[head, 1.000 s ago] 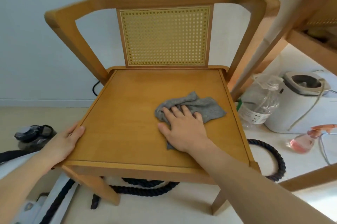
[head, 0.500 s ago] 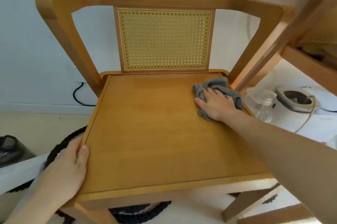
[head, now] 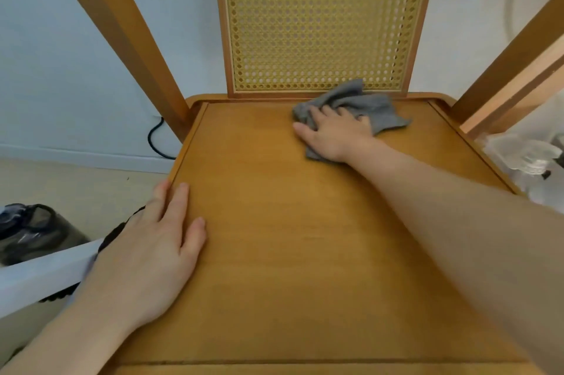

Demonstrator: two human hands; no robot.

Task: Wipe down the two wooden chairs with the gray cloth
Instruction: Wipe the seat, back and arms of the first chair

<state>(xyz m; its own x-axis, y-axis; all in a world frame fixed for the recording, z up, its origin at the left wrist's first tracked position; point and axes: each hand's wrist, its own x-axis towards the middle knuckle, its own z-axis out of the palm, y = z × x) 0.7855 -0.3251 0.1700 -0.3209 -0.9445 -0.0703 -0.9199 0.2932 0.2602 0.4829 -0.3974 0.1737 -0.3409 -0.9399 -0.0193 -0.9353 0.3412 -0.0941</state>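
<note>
A wooden chair (head: 274, 252) with a woven cane back panel (head: 323, 20) fills the view. The gray cloth (head: 378, 112) lies crumpled at the back of the seat, just below the cane panel. My right hand (head: 332, 133) presses flat on the cloth with straight fingers. My left hand (head: 152, 249) rests flat on the seat's left edge, fingers straight. A piece of a second wooden chair (head: 518, 90) shows at the right edge.
A black cable (head: 154, 139) hangs by the pale wall at the left. A dark bag (head: 30, 231) sits on the floor at the left. A clear plastic bottle (head: 518, 154) stands to the right of the seat. A white board (head: 39, 277) runs along the lower left.
My right hand has slid the cloth from the seat's middle to its right rear, then left along the back edge. The camera has moved closer, and my left hand now lies flat on the seat.
</note>
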